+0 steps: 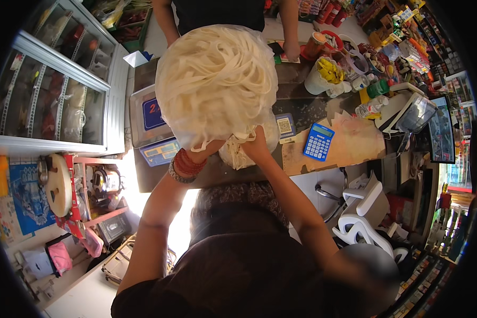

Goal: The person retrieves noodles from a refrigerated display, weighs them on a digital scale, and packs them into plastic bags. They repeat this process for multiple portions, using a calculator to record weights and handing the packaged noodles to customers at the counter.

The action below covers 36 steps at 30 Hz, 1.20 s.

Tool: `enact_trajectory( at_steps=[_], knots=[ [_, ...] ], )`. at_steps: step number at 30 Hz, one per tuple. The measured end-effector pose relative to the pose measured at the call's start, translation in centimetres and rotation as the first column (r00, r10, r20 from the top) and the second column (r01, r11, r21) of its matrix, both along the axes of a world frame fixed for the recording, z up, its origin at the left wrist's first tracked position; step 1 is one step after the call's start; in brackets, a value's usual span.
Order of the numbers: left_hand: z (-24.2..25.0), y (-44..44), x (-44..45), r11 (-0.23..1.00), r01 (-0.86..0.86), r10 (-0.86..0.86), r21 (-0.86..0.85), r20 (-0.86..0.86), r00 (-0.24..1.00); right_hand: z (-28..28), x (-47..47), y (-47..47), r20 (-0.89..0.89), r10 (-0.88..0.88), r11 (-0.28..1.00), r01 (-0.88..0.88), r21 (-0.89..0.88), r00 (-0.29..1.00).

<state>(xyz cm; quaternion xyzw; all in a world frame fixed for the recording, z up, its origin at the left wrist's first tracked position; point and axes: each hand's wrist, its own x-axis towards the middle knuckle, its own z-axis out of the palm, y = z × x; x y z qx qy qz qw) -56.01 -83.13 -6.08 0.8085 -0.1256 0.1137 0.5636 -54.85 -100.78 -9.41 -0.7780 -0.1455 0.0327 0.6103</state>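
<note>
A large clear plastic bag of wide pale noodles [218,75] bulges up in front of me above the dark counter. My left hand [211,148], with red beads and a metal band at its wrist, grips the lower left part of this bag; its fingers are partly hidden beneath it. At the lower right of the bag, my right hand [256,145] holds the gathered plastic and some noodles. Between my hands, a smaller clump of noodles in plastic [237,156] hangs low, near the counter's front edge. Behind the bag is a weighing scale [141,115], partly covered.
Across the counter [298,103] stands another person [218,12], one hand resting on it. To the right are a blue calculator [319,142] on cardboard, a white tub with yellow contents [326,77], bottles and a monitor. A glass-door fridge [55,91] stands left.
</note>
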Motion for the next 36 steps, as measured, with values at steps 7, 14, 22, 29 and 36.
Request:
enact_trajectory(
  at_steps=[7, 14, 22, 29, 36],
  knots=[
    [0.5, 0.6, 0.4, 1.0, 0.005, -0.005, -0.016, -0.048, 0.999, -11.0, -1.6, -4.8, 0.089, -0.056, 0.823, 0.097, -0.56, 0.994],
    [2.5, 2.4, 1.0, 0.999, 0.046, -0.049, -0.026, -0.131, 0.99, -14.7, -1.1, -4.7, 0.251, 0.197, 0.538, 0.109, -0.836, 0.948],
    [6.2, 6.4, 2.5, 0.994, 0.103, -0.095, 0.04, -0.165, 0.982, -14.0, -0.4, -6.3, 0.133, 0.315, 0.341, 0.019, -0.94, 0.94],
    [7.1, 0.8, 1.6, 0.982, 0.182, -0.184, -0.058, -0.037, 0.982, 1.7, 0.0, -9.7, 0.15, -0.099, 0.729, 0.174, -0.661, 0.984],
    [7.9, 1.7, -0.7, 0.985, 0.132, -0.15, 0.115, 0.17, 0.974, 2.3, -1.7, -4.7, -0.053, -0.216, 0.975, 0.213, -0.065, 0.975]
  ],
)
